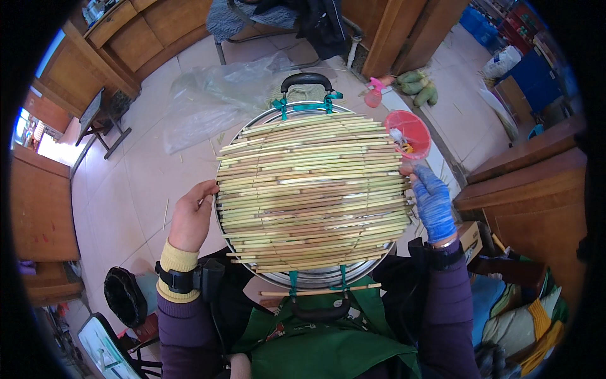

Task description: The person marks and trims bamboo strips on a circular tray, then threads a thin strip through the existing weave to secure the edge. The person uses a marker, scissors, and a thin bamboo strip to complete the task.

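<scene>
A round mat of thin plant stalks [312, 189] tied in parallel rows covers most of a round metal pan [312, 279] in front of me. The pan's two black handles, at the far and near sides, have green ties beside them. My bare left hand [193, 215] pinches the mat's left edge at the pan's rim. On the opposite side my right hand [432, 203], in a blue knitted glove with bare fingertips, has its thumb and index finger at the ends of the stalks. One loose stalk [319, 290] lies across the near handle's ties, over my green apron.
Beyond the pan, a clear plastic sheet [213, 94] lies on the tiled floor. A red basket [409, 135], a pink spray bottle [373, 93] and several green vegetables [417, 88] stand or lie at the right. A bin with a black bag [124, 296] is at the lower left.
</scene>
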Motion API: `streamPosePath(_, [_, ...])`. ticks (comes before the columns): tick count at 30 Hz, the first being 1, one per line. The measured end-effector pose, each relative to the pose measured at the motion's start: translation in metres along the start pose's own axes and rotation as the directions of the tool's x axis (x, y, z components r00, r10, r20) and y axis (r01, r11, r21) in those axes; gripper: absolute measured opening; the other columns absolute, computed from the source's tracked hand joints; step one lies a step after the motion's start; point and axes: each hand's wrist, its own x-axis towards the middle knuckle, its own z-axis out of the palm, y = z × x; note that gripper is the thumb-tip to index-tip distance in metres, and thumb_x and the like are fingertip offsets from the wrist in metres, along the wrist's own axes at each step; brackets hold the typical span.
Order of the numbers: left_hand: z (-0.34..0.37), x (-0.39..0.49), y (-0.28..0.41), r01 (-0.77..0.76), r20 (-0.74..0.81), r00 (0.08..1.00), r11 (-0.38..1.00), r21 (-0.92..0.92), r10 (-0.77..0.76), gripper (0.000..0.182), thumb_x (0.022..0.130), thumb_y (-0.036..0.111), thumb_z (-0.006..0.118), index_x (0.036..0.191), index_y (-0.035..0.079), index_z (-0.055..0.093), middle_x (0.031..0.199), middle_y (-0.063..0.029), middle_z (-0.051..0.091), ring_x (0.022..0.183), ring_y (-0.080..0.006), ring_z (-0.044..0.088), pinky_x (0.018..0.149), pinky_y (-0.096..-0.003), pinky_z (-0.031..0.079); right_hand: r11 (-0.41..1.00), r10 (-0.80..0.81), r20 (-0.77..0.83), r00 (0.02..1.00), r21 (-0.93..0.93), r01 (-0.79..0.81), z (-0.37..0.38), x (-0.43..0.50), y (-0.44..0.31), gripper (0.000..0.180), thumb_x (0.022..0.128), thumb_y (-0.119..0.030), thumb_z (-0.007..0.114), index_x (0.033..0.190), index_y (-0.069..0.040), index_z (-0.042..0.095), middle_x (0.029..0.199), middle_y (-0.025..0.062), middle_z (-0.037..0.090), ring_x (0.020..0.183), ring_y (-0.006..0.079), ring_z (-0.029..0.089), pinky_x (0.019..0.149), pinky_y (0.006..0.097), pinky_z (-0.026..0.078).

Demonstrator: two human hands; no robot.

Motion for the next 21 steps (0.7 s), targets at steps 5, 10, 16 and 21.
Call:
streamPosePath(5, [-0.0002, -0.0011, 0.0032, 0.021, 0.002, 1.0, 1.0, -0.002, -0.021, 0.031, 0.093, -0.001, 0.047, 0.122, -0.005, 0.057, 0.106, -0.0143, 0.069, 0.1, -0.0194, 0.063, 0.09, -0.0285, 0.047, 1.0, 0.021, -0.022, 1.0, 0.022, -0.02, 0.0014, -0.0005, 0.0017, 0.021, 0.096, -0.009, 0.055, 0.113, -0.002, 0.066, 0.092, 0.0051, 0.069, 0.079, 0.0093, 0.057, 0.072, 0.0242, 0.048])
streamPosePath(10, [0.0004, -0.002, 0.006, 0.036, 0.003, 0.999, 0.998, -0.043, -0.036, 0.03, 0.094, -0.001, 0.047, 0.122, -0.005, 0.057, 0.106, -0.0139, 0.069, 0.1, -0.0185, 0.063, 0.089, -0.0279, 0.047, 1.0, -0.016, 0.001, 1.0, 0.012, 0.016, 0.0024, 0.0017, 0.0043, 0.021, 0.096, -0.009, 0.055, 0.112, -0.002, 0.067, 0.087, 0.0039, 0.066, 0.074, 0.0087, 0.054, 0.069, 0.0241, 0.047])
streamPosePath(16, [-0.0002, -0.0008, 0.0051, 0.033, 0.008, 0.999, 0.999, -0.026, -0.033, 0.029, 0.094, -0.001, 0.046, 0.121, -0.006, 0.057, 0.106, -0.0134, 0.069, 0.1, -0.0179, 0.063, 0.089, -0.0273, 0.047, 0.995, 0.093, 0.053, 0.994, 0.029, -0.095, -0.0002, 0.0002, 0.0031, 0.022, 0.099, -0.008, 0.051, 0.113, -0.002, 0.066, 0.103, 0.0063, 0.067, 0.097, 0.0125, 0.058, 0.088, 0.0261, 0.045])
streamPosePath(21, [0.0005, -0.0012, 0.0063, 0.031, 0.006, 1.0, 0.999, -0.035, -0.031, 0.029, 0.094, 0.0, 0.047, 0.121, -0.005, 0.057, 0.107, -0.0135, 0.069, 0.1, -0.0182, 0.063, 0.089, -0.0272, 0.047, 1.0, 0.02, 0.015, 1.0, -0.006, -0.02, 0.001, 0.0003, 0.0025, 0.021, 0.098, -0.009, 0.053, 0.112, -0.002, 0.067, 0.091, 0.0037, 0.065, 0.082, 0.0098, 0.054, 0.076, 0.0245, 0.045])
